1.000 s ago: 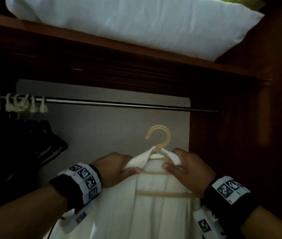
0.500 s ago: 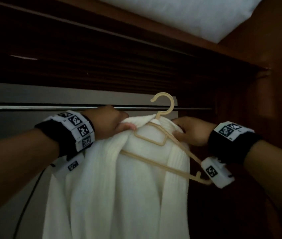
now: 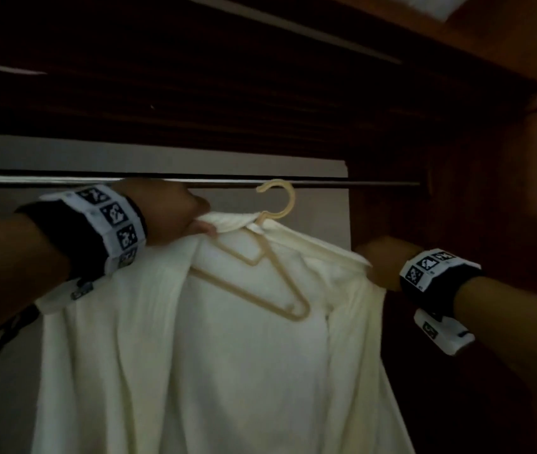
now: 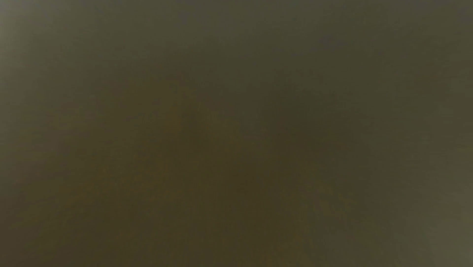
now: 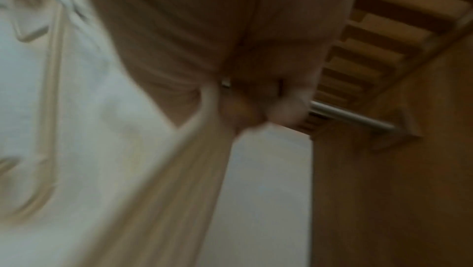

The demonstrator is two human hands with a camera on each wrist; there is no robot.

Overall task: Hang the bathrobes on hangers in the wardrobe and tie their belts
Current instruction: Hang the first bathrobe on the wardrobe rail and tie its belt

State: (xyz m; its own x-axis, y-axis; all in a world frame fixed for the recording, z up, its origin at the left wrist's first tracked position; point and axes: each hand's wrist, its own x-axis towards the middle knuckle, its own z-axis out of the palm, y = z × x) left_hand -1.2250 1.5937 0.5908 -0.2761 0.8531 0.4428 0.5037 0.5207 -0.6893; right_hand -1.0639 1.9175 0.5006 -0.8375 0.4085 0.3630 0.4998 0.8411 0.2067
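A white bathrobe point(image 3: 228, 371) hangs from a beige plastic hanger point(image 3: 260, 273) raised inside the wardrobe. The hanger's hook point(image 3: 282, 198) is level with the metal rail point(image 3: 359, 184); I cannot tell whether it rests on it. My left hand point(image 3: 178, 217) grips the robe's collar left of the hook. At the right shoulder of the robe my right hand point(image 3: 378, 263) holds the cloth, fingers hidden behind it. In the blurred right wrist view the bathrobe point(image 5: 89, 129), hanger point(image 5: 51, 89) and rail point(image 5: 353, 117) show. The left wrist view is dark.
A slatted wooden shelf point(image 3: 260, 109) runs just above the rail, with a white pillow point(image 3: 437, 4) on top. The brown wardrobe side wall point(image 3: 490, 191) stands close on the right. The grey back panel point(image 3: 129, 152) lies behind the rail.
Both hands have lifted the robe and hanger up to the rail. My right hand has slid from the collar out to the right shoulder. The hanger now tilts down to the right.
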